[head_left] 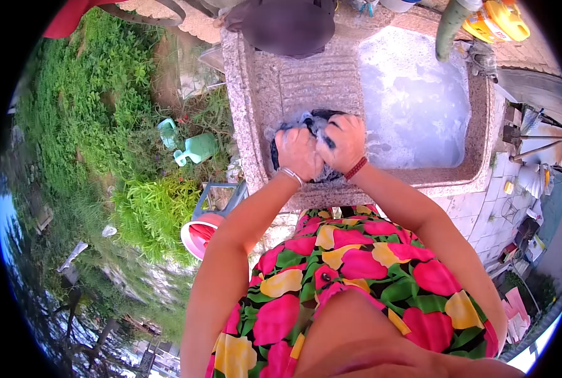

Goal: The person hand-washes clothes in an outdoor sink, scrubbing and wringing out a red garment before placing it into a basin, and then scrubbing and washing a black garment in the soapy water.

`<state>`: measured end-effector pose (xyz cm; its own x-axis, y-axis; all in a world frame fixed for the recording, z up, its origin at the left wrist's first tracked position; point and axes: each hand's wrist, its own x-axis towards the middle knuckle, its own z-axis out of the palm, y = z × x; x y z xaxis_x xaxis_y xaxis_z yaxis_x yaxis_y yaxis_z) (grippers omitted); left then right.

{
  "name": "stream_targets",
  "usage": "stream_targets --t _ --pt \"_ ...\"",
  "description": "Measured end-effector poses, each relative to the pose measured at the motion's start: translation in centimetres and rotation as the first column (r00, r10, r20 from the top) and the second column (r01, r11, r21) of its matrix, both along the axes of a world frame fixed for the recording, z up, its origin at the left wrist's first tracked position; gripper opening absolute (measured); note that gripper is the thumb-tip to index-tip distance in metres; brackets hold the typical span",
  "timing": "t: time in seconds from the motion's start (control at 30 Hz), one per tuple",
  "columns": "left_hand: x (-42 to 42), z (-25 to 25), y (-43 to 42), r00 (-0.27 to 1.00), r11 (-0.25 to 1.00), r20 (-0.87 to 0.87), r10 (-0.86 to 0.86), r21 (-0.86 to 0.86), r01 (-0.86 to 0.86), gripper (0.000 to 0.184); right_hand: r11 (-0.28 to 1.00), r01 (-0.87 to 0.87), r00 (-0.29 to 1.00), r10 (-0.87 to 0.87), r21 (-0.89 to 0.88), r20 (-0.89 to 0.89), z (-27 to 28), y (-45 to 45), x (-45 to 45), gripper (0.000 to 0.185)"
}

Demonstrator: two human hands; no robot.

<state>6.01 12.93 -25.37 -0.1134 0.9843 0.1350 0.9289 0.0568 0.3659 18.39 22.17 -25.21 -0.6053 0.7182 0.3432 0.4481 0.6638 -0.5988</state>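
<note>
A speckled stone sink [238,94] stands beside a green garden bed [98,113], split into two compartments. The right one holds cloudy, pale-blue water [413,94] topped with patches of white foam, while the left one has a ribbed washing surface [318,82]. A dark shape [287,28] at the far edge is too blurred to identify. On the near part of the left compartment lies a wet, dark cloth [323,114], bunched up and flecked with suds. Lower left, a pink container [188,241] with a pale rim holds something red. A green watering can [199,148] sits among the plants, its contents hidden, and a yellow jug [504,22] stands past the sink's far right corner. The left hand [300,154] and right hand [344,142] press side by side, fingers curled tightly around the cloth. A red bracelet [355,168] circles the right wrist, a pale one the left.
</note>
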Motion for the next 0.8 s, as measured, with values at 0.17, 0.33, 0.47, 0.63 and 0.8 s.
stream_targets --t 0.17,0.33,0.47,0.63,0.8 --pt "-5.5 -4.8 11.5 0.94 0.936 -0.123 0.317 -0.117 -0.331 0.024 0.964 0.255 0.934 -0.264 0.07 0.239 -5.8 9.8 -7.9 0.022" --pt "-4.3 -4.4 10.4 0.927 0.946 -0.194 0.321 0.111 -0.305 0.03 0.944 0.297 0.938 -0.316 0.144 0.139 -5.9 9.0 -7.1 0.027" --pt "-1.3 0.5 5.9 0.957 0.952 0.041 0.286 -0.123 -0.279 0.03 0.967 0.083 0.994 -0.097 -0.239 -0.046 -2.7 5.8 -2.6 0.022" --pt "3.0 -0.7 -2.8 0.999 0.999 0.035 0.021 -0.033 -0.02 0.029 0.99 -0.139 0.984 0.139 0.012 -0.111 -0.7 1.3 1.4 0.013" --pt "-5.8 -4.4 14.6 0.918 0.92 -0.078 0.388 -0.031 -0.391 0.028 0.959 0.251 0.963 -0.261 0.129 0.072 -6.9 13.2 -9.0 0.021"
